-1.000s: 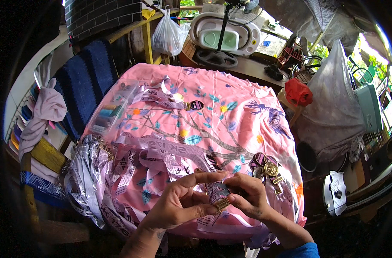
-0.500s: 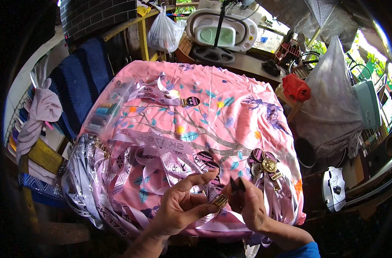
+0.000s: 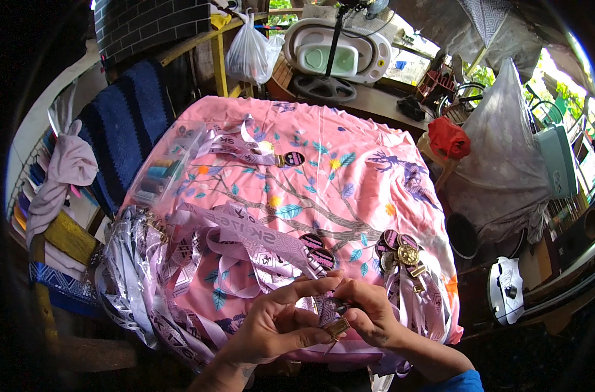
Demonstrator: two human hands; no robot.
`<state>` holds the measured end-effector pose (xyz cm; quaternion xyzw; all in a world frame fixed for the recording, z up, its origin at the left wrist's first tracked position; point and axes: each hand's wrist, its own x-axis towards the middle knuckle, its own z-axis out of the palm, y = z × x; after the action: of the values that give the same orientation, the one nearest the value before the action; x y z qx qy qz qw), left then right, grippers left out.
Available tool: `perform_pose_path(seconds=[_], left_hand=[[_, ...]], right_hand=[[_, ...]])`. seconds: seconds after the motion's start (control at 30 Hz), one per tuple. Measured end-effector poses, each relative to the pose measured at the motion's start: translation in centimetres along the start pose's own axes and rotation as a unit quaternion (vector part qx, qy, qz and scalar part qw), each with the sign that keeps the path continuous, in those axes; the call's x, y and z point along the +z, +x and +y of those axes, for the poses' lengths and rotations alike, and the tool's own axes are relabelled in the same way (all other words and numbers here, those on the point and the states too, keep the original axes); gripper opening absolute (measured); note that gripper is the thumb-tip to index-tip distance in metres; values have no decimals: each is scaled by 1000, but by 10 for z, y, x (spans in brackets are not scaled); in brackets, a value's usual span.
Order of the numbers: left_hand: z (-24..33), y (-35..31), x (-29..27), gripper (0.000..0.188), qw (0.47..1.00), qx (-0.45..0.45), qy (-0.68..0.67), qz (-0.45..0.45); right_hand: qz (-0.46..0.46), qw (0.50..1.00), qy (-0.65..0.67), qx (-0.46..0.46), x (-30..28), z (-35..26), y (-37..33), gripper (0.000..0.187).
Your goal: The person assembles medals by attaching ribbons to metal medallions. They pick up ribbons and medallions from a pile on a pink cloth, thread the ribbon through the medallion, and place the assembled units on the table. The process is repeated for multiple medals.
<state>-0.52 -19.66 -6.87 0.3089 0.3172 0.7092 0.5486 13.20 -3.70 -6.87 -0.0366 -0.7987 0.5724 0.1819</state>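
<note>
Near the front edge of the pink cloth, my left hand pinches a small gold metal clasp between thumb and fingers. A patterned lilac ribbon runs up from the clasp between my hands. My right hand is closed with its fingertips against the clasp and ribbon; what it grips is hidden. Just beyond my hands lie round black-and-pink medals. To the right is a cluster of medals, one showing its gold face, with ribbons trailing off the near edge.
Lilac ribbons heap across the left of the table, beside a shiny bundle of ribbons. A clear plastic box holds thread spools. A single medal with its ribbon lies farther back. A red bag hangs beyond the right edge.
My right hand has moved left and down onto the clasp and ribbon. The dark pointed thing at its fingers no longer shows. My left hand keeps its pinch, and the clasp has turned slightly.
</note>
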Motion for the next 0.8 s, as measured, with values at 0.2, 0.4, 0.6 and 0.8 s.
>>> perform_pose_path(seconds=[0.2,0.4,0.6,0.8], left_hand=[[2,-3,-2,68,1000,-2,-2,-7],[-8,-8,5,81,996,76,35,35],[-22,-32,-2,93,916,274,230,182],[10,-50,-23,84,670,80,657,337]], right_hand=[[72,996,59,6,3,6,-4,19],[36,959,264,93,16,-7,-22,29],[18,966,141,216,2,-16,-26,34],[-157,958,-188,149,-38,30,17,47]])
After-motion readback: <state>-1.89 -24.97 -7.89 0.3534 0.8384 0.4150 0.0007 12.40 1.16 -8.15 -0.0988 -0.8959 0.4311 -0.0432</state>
